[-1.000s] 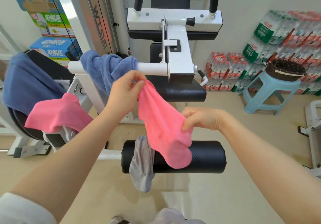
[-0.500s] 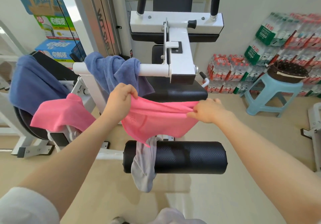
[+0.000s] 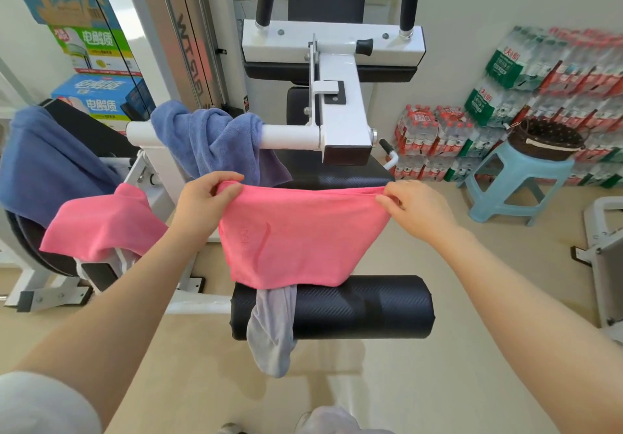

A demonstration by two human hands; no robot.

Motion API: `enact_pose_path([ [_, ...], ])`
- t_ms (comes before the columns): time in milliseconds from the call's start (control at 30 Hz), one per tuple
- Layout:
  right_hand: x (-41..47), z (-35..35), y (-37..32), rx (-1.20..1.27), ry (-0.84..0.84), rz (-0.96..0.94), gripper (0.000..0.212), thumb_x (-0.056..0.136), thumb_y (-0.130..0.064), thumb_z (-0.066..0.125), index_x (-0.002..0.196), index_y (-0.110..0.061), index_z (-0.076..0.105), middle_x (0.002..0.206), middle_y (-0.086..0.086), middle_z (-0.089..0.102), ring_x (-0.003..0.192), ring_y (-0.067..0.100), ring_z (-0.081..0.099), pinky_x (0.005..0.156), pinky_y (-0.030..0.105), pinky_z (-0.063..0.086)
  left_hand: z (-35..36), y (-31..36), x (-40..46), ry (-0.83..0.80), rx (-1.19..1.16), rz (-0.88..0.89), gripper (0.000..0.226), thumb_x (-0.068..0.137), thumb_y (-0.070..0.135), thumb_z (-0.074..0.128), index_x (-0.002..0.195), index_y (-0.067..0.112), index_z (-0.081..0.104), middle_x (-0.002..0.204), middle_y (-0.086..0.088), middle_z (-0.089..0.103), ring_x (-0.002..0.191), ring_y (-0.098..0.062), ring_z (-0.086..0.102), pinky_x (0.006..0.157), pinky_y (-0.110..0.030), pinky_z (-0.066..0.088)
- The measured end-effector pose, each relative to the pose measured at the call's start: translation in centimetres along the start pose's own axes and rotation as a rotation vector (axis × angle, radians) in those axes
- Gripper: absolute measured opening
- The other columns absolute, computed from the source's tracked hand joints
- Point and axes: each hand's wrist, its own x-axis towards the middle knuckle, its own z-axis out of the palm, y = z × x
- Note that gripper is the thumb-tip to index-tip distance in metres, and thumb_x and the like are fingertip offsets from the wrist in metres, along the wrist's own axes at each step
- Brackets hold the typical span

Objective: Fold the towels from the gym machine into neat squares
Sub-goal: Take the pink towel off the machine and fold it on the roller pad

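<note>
Held item: bright pink microfibre towel (image 3: 296,238), stretched flat between both hands above the black padded leg roller (image 3: 354,309) of the white steel gym machine (image 3: 340,120). Top edge taut and roughly level; body hangs down, lower hem just overlapping the roller's upper side.

Left hand (image 3: 202,197): closed in a pinch on the towel's top left corner, cloth bunched under thumb and fingers.

Right hand (image 3: 414,204): closed in a pinch on the top right corner, fingers curled over the edge.

Pale grey cloth (image 3: 269,332): draped over the left part of the roller, dangling below it, its upper part hidden behind the pink towel.

Blue terry towel (image 3: 215,143): slung in folds over the machine's white horizontal bar (image 3: 290,137), behind the left hand.

Second pink towel (image 3: 97,228): lying crumpled over a black pad at left, just beside the left forearm.

Large dark blue towel (image 3: 47,164): draped over the same pad, farther left, partly beneath the second pink towel.

Right side of room: light blue plastic stool (image 3: 512,187) carrying a dark woven basket (image 3: 546,140); shrink-wrapped packs of bottled water (image 3: 435,140) stacked against the wall behind it.

Left background: printed cardboard cartons (image 3: 97,93), stacked.

Floor (image 3: 421,383): beige, smooth.
</note>
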Motion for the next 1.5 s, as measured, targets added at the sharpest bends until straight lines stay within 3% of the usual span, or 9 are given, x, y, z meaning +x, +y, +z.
enact_pose_path([
  [200, -0.5, -0.4, 1.2, 0.634, -0.016, 0.235, 0.032, 0.077, -0.018, 0.074, 0.055, -0.006, 0.053, 0.095, 0.004, 0.052, 0.092, 0.015, 0.049, 0.072, 0.006, 0.033, -0.1, -0.1, 0.3, 0.038, -0.328, -0.143, 0.019, 0.083, 0.008, 0.066, 0.077, 0.026, 0.067, 0.062, 0.019, 0.067, 0.062, 0.009, 0.057, 0.063, -0.004, 0.045],
  [300, -1.2, 0.2, 2.5, 0.405, -0.158, 0.238, 0.029, 0.078, -0.03, 0.072, 0.064, -0.007, 0.061, 0.108, -0.002, 0.052, 0.102, 0.012, 0.046, 0.091, 0.024, 0.035, 0.0, -0.4, 0.3, -0.018, -0.335, -0.135, 0.024, 0.082, 0.008, 0.067, 0.07, 0.029, 0.071, 0.063, 0.021, 0.069, 0.063, 0.009, 0.059, 0.065, -0.005, 0.048],
  [433, -1.3, 0.9, 2.5, 0.473, 0.007, 0.314, 0.027, 0.082, -0.025, 0.068, 0.065, -0.013, 0.051, 0.075, 0.0, 0.059, 0.074, 0.015, 0.052, 0.069, 0.023, 0.04, 0.5, -0.4, 0.6, -0.041, -0.272, -0.078, 0.024, 0.081, 0.01, 0.068, 0.07, 0.03, 0.071, 0.067, 0.022, 0.069, 0.068, 0.009, 0.06, 0.071, -0.005, 0.048],
  [533, -0.7, 0.9, 2.4, 0.913, 0.095, 0.439, 0.013, 0.082, -0.008, 0.067, 0.084, -0.016, 0.057, 0.086, 0.006, 0.059, 0.08, 0.017, 0.054, 0.074, 0.029, 0.045, 0.5, -0.4, 1.1, -0.073, -0.122, -0.017, 0.014, 0.083, 0.009, 0.066, 0.08, 0.023, 0.069, 0.067, 0.022, 0.069, 0.067, 0.013, 0.059, 0.068, -0.001, 0.044],
  [633, 0.1, 1.0, 2.6, 0.802, 0.048, 0.424, 0.037, 0.084, -0.005, 0.064, 0.121, -0.01, 0.059, 0.11, -0.003, 0.054, 0.099, 0.011, 0.05, 0.086, 0.022, 0.04, 0.6, -0.6, 1.6, -0.203, 0.242, 0.083, 0.012, 0.083, 0.015, 0.067, 0.094, 0.015, 0.073, 0.078, 0.006, 0.068, 0.063, 0.017, 0.056, 0.064, 0.002, 0.038],
  [733, 1.1, 1.4, 2.7, 0.744, 0.102, 0.476, 0.016, 0.087, -0.004, 0.059, 0.101, -0.007, 0.065, 0.096, -0.003, 0.058, 0.09, 0.013, 0.051, 0.075, 0.018, 0.042, 1.3, -0.5, 2.1, -0.246, 0.428, 0.144, 0.014, 0.086, 0.021, 0.063, 0.093, 0.013, 0.072, 0.08, 0.004, 0.066, 0.072, -0.004, 0.058, 0.071, -0.017, 0.042],
  [833, 2.1, 1.7, 3.0, 0.96, 0.232, 0.616, 0.02, 0.09, -0.006, 0.053, 0.079, -0.022, 0.052, 0.084, -0.004, 0.056, 0.082, 0.018, 0.055, 0.08, 0.041, 0.051, 2.4, 0.7, 2.7, -0.105, 0.296, 0.088, 0.015, 0.092, 0.024, 0.053, 0.092, 0.012, 0.063, 0.082, 0.004, 0.059, 0.076, -0.012, 0.051, 0.064, -0.021, 0.037],
  [1000, 1.2, 1.4, 3.2, 1.148, 0.398, 0.577, 0.021, 0.094, -0.006, 0.047, 0.083, -0.023, 0.048, 0.077, -0.006, 0.052, 0.069, 0.006, 0.048, 0.067, 0.022, 0.039, 4.0, 1.3, 2.0, -0.103, -0.026, -0.062, 0.019, 0.098, 0.023, 0.04, 0.084, 0.017, 0.053, 0.073, 0.009, 0.046, 0.068, -0.004, 0.041, 0.065, -0.02, 0.036],
  [1500, -16.7, 14.0, 2.1, 0.76, -0.117, 0.819, 0.019, 0.092, -0.001, 0.039, 0.083, -0.018, 0.045, 0.077, -0.001, 0.045, 0.07, 0.016, 0.038, 0.061, 0.03, 0.028, 7.8, -10.5, -10.8, -0.539, 0.195, -0.293, 0.022, 0.1, 0.026, 0.033, 0.088, 0.01, 0.042, 0.068, 0.001, 0.04, 0.069, -0.021, 0.041, 0.061, -0.034, 0.03],
])
